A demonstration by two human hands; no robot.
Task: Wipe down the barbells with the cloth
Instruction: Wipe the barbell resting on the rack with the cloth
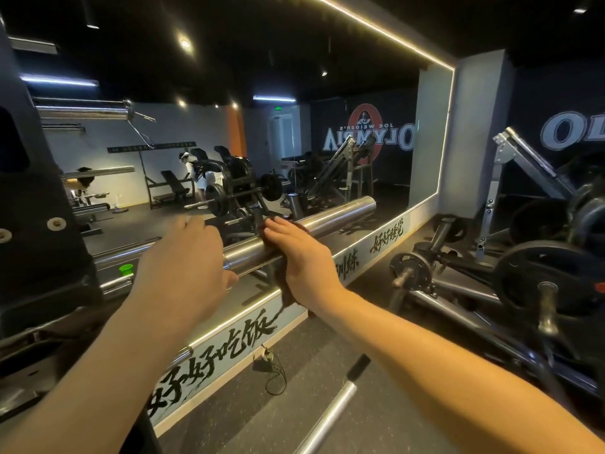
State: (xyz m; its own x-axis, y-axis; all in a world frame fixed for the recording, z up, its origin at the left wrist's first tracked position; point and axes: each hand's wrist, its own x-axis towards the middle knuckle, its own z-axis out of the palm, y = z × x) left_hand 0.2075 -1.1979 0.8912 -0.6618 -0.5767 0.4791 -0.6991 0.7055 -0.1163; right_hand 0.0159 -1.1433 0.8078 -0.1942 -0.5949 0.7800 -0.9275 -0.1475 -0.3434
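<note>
— Where's the barbell (330, 219) from where you stand?

— Lying level in the rack (42, 231), its shiny thick end pointing right, just in front of the wall mirror (327, 126).

— And the cloth (284, 288)?

— Dark, draped over that thick end under the right hand (294, 253). One corner hangs below the steel.

— Is that hand gripping it?

— No. The fingers lie flat and together across the top, pressing the cloth onto the metal. I can't see the thumb.

— The left hand (183, 260)?

— Just beside it, nearer the rack, wrapped round the barbell at the collar. The thumb shows underneath and the back of the hand hides the fingers.

— Anything else nearby?

— A second bar (330, 411) lies on the floor (386, 388) below the arms, and weight plates (537, 276) sit on a machine to the right.
</note>
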